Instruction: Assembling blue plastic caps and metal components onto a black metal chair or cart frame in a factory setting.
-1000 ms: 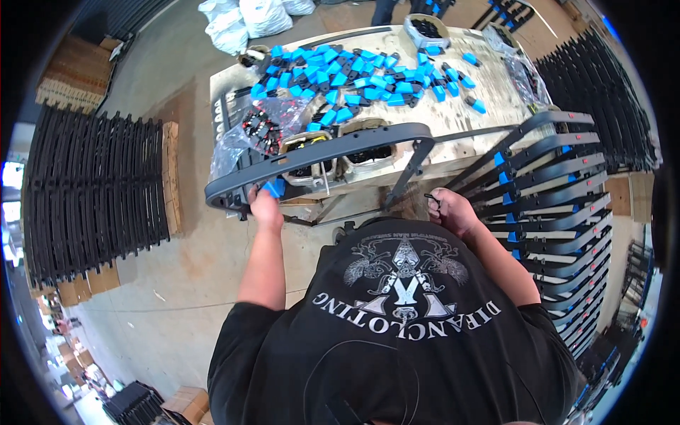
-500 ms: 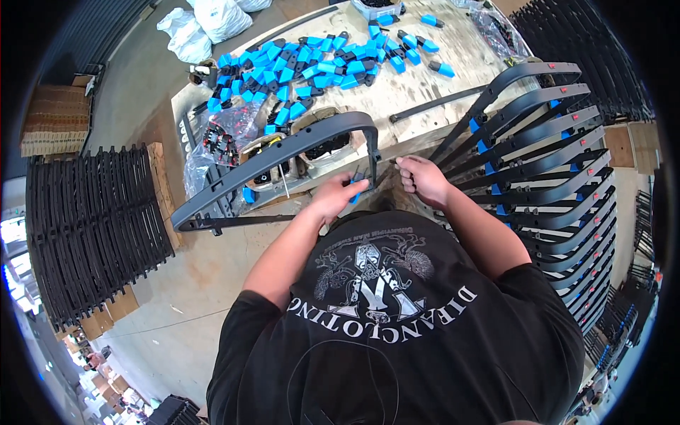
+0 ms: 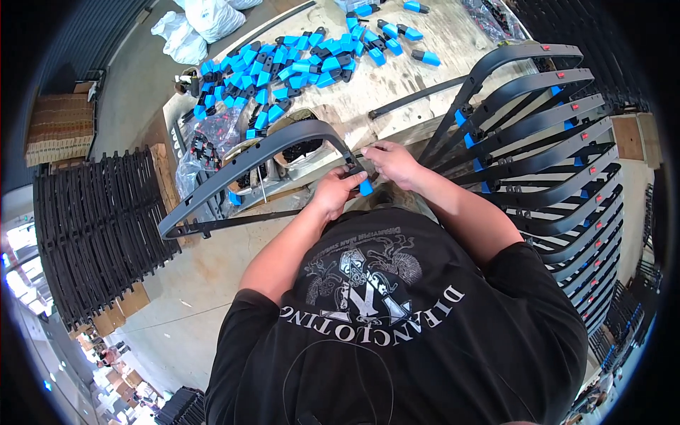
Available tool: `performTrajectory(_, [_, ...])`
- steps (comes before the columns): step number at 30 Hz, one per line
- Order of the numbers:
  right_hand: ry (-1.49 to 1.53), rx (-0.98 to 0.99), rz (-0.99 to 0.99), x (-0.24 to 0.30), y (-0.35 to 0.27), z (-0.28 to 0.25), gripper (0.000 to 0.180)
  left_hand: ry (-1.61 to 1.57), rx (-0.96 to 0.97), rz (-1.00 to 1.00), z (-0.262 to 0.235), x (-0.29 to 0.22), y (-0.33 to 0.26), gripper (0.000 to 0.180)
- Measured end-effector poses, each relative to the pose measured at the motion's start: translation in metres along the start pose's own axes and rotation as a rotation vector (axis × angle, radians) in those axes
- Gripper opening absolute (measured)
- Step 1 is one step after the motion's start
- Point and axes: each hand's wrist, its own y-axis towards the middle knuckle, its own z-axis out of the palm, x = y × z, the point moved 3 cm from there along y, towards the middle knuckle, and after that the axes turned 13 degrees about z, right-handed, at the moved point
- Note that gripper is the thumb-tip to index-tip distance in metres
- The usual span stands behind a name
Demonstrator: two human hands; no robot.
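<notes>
A black curved tubular frame (image 3: 246,161) leans against the near edge of the workbench, its rounded right end bending down toward me. My left hand (image 3: 333,193) is closed on a blue-and-black end piece (image 3: 365,187), thumb on top, holding it against the frame's right end. Just to the right, my right hand (image 3: 394,164) has its fingertips pinched together at the frame's bar, above the end piece. Whatever those fingertips hold, if anything, is too small to make out.
The wooden workbench (image 3: 414,88) carries a heap of blue-and-black end pieces (image 3: 283,67) and a clear bag of small parts (image 3: 205,145). Similar frames stand in a row (image 3: 567,170) at my right. Stacked black bars (image 3: 106,227) lie at left, with white sacks (image 3: 212,20) behind.
My right hand has moved left to the frame's right end. The blue-and-black piece in my left hand now sits against the bar, its blue end downward. The whole view has shifted slightly.
</notes>
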Motion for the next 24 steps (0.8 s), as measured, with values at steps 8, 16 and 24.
performTrajectory(8, [-0.118,-0.01,-0.108,0.004,0.012,0.002,0.038,0.032,-0.048,0.027,0.001,-0.013,0.008,0.036])
performTrajectory(16, [0.042,0.17,0.076,0.017,0.005,0.014,0.021,0.036,0.007,0.073,-0.012,0.001,0.013,0.038])
performTrajectory(24, [-0.33,0.038,0.099,0.012,0.031,0.021,0.045,-0.123,0.014,-0.045,-0.008,0.002,0.003,0.038])
